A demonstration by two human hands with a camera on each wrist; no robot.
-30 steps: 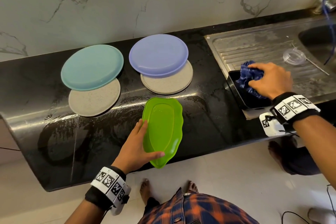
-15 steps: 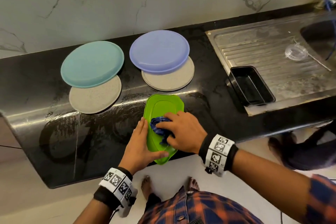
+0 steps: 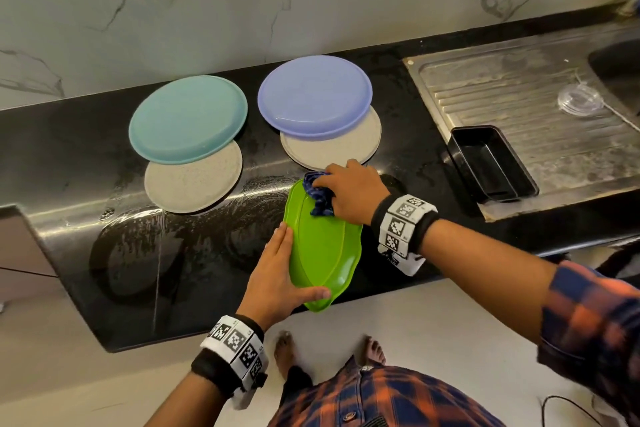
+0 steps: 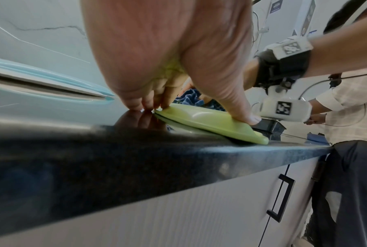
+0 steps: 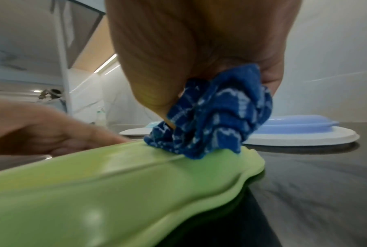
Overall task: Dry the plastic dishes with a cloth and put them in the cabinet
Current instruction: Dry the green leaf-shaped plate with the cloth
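Note:
A green oval plastic dish (image 3: pixel 322 250) lies at the front edge of the black counter (image 3: pixel 86 163), its near end past the edge. My left hand (image 3: pixel 277 267) steadies it: straight fingers lie along its left rim and the thumb presses across the near end, as the left wrist view shows on the dish (image 4: pixel 199 120). My right hand (image 3: pixel 353 194) grips a bunched blue patterned cloth (image 3: pixel 318 198) and presses it on the dish's far end (image 5: pixel 114 183); the cloth (image 5: pixel 216 120) bulges below the fingers. Farther back, a teal plate (image 3: pixel 188 118) and a lilac plate (image 3: pixel 315 94) each overlap a grey plate (image 3: pixel 194 184).
An empty black rectangular tray (image 3: pixel 491 163) sits on the steel drainboard (image 3: pixel 502 90) at right, with a clear lid (image 3: pixel 581 102) beside the sink (image 3: pixel 616 69). The counter surface is wet. White cabinet doors with a black handle (image 4: pixel 281 198) are below; another person (image 4: pixel 351 117) stands at right.
My right hand lifted the blue cloth out of the black tray, brought it left onto the green dish and wiped from the middle to the far end. The left hand stayed on the dish.

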